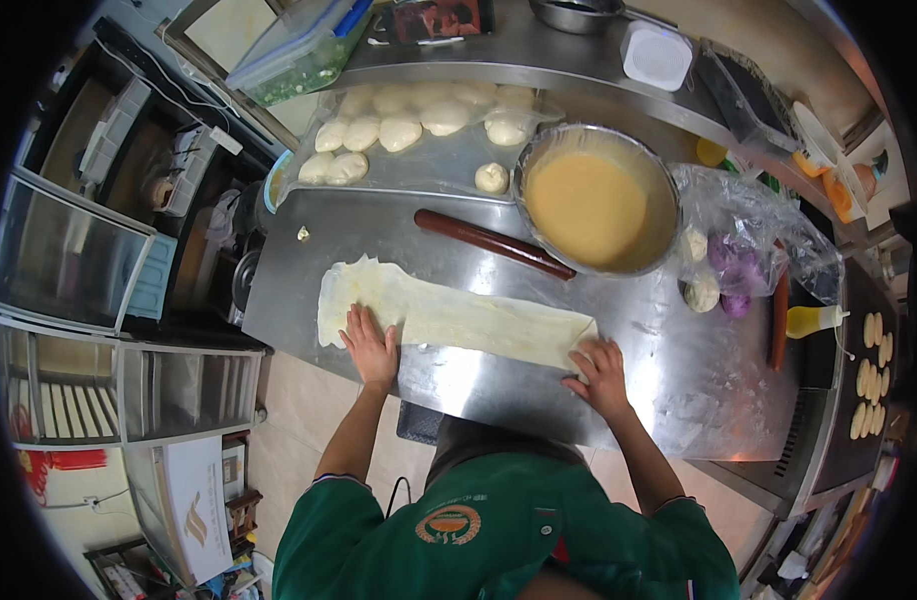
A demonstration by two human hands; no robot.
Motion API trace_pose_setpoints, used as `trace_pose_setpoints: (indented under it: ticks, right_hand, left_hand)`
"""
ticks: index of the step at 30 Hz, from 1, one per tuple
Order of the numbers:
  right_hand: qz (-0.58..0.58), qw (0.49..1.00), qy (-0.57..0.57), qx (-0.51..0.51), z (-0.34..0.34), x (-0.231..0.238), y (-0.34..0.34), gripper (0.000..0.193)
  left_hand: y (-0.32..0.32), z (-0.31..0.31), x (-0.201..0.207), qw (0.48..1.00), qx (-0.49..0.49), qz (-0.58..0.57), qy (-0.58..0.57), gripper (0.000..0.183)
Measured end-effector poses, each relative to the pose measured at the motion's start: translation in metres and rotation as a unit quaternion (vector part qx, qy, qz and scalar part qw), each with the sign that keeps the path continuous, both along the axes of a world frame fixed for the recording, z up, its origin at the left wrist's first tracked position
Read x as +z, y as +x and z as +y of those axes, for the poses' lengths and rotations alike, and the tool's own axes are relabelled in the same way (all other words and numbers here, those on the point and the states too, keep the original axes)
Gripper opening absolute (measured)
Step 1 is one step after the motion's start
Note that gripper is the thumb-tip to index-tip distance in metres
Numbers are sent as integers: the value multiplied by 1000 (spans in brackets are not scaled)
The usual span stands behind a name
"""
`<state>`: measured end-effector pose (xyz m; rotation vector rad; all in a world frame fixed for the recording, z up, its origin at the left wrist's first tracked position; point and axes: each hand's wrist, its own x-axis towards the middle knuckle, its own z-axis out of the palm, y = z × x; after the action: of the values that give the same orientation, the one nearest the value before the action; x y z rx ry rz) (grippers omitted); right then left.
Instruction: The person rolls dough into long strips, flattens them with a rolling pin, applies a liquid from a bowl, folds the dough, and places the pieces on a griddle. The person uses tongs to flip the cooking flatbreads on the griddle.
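A long, thin sheet of pale dough (pixel 459 315) lies across the steel worktop, wider and ragged at its left end. My left hand (pixel 370 350) rests flat on the near edge of that wide end, its fingers spread. At the narrow right end, my right hand (pixel 601 377) has its fingers bent over the corner and its thumb at the near edge, holding the dough there. Beyond the sheet lies a dark brown rolling pin (pixel 494 243), set at a slant and touched by neither hand.
Dough balls (pixel 401 132) sit under plastic film at the back. A large bowl of tan batter (pixel 591 205) stands beside the rolling pin. To the right are a plastic bag (pixel 769 225), a yellow squeeze bottle (pixel 814 320) and a dark griddle (pixel 849 410) with oval dough pieces.
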<state>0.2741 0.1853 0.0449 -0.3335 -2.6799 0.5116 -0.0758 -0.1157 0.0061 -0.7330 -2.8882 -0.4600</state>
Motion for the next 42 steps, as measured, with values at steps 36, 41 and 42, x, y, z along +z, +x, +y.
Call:
trace_pose_setpoints:
  ticks: [36, 41, 42]
  right_hand:
    - [35, 996, -28, -81, -92, 2, -194, 61]
    - [122, 987, -70, 79, -109, -5, -221, 62]
    - [98, 994, -14, 56, -107, -3, -232, 48]
  left_hand:
    - [-190, -114, 4, 993, -106, -43, 30, 67]
    - [-191, -114, 1, 994, -99, -33, 14, 69]
    - [-192, -115, 2, 993, -108, -45, 7, 71]
